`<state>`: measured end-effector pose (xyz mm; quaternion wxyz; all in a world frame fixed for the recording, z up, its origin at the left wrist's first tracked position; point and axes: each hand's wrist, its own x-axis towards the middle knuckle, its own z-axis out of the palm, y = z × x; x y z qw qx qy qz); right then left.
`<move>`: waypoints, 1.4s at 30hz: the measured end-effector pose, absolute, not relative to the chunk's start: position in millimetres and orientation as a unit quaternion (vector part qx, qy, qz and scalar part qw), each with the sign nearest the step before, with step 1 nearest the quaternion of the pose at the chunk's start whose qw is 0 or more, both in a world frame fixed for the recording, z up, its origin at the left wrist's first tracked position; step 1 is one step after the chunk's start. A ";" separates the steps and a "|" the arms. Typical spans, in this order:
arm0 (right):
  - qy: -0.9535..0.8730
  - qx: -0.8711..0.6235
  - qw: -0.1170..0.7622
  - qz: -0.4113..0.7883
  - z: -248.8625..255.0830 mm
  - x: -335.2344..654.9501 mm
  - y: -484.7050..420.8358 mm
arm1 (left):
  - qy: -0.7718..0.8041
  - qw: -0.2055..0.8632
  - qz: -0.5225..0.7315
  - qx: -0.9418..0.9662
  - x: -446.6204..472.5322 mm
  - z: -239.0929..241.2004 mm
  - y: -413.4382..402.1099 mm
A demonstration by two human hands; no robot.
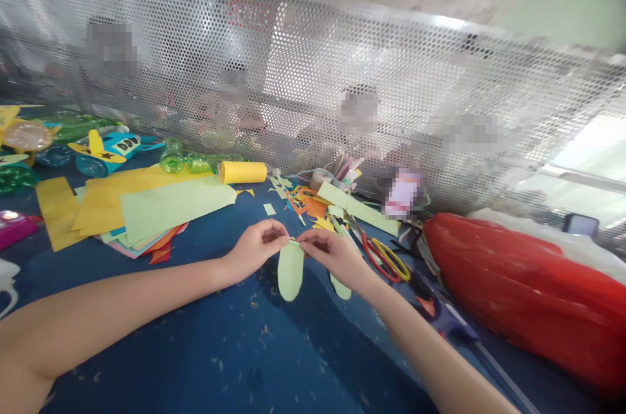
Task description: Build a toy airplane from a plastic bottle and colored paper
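Between both hands hangs a pale green paper piece [290, 272] with a rounded lower end. My left hand [260, 246] pinches its top edge from the left, thumb against fingers. My right hand [332, 253] pinches the same top edge from the right. The top edge looks folded, though the fingertips partly hide it. A second pale green rounded paper piece [341, 287] lies on the blue table [220, 355] under my right hand, partly covered by it. Just right of that hand lie scissors with red and yellow handles [386, 259].
Coloured paper sheets [176, 205] are stacked at left, near a blue and yellow toy plane [112, 150]. Paper scraps [308, 202] lie ahead. A purple glue gun [447, 313] and a red plastic bag [518, 283] are at right. A perforated metal screen [303, 55] stands behind.
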<state>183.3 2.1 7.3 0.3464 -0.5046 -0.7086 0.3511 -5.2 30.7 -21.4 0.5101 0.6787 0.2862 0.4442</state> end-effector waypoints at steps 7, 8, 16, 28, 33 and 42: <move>-0.712 -0.501 0.341 0.354 7.0 184.4 3.7 | 0.297 0.444 0.441 0.721 -5.2 -21.0 27.0; -0.715 -0.505 0.339 0.345 7.6 183.6 3.1 | 0.302 0.425 0.438 0.733 -5.7 -20.2 25.8; -0.716 -0.539 0.336 0.290 1.9 174.1 -3.5 | 0.304 0.365 0.426 0.770 -6.4 -18.1 21.4; -0.723 -0.497 0.333 0.345 9.0 185.1 2.5 | 0.299 0.372 0.434 0.764 -5.7 -17.6 22.8; -0.693 -0.516 0.347 0.365 10.4 188.0 3.8 | 0.298 0.381 0.441 0.756 -5.6 -17.3 22.2; -0.712 -0.501 0.323 0.372 11.5 188.1 1.4 | 0.297 0.456 0.415 0.729 -4.7 -17.7 26.3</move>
